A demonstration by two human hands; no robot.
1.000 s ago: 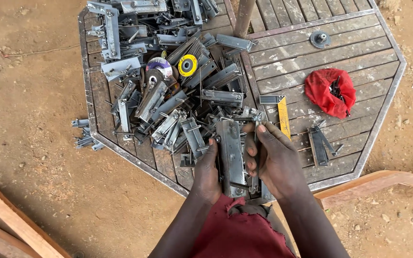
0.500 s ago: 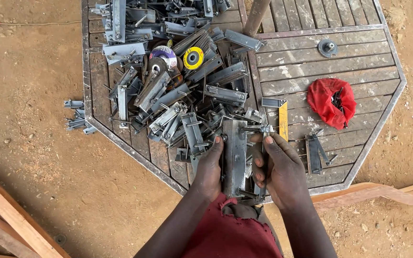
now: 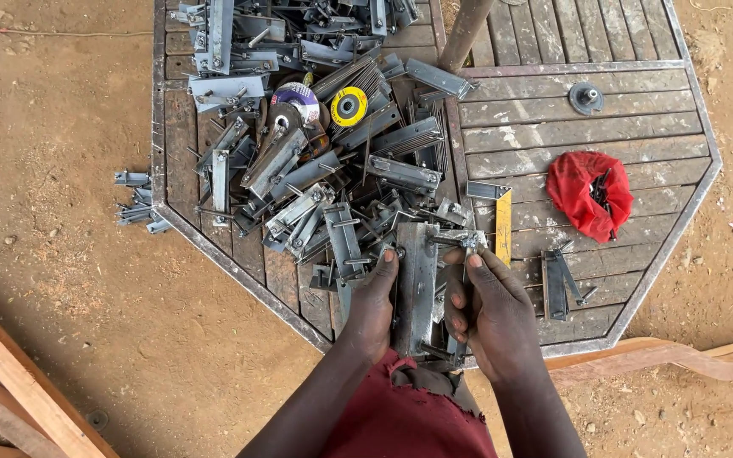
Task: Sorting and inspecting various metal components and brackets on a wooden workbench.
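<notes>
- Head view: the left hand and the right hand are both gripping a grey metal bracket, fingers curled closed around it, at the near edge of the octagonal wooden table.
- The bracket is looking flat, dull and galvanised, with a bolt sitting at its top.
- A big pile of similar metal pieces is lying untouched behind it, so most work appears left.

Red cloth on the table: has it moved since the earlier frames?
No. The red cloth lies on the same planks beside the yellow square; only the camera shifted.
</notes>
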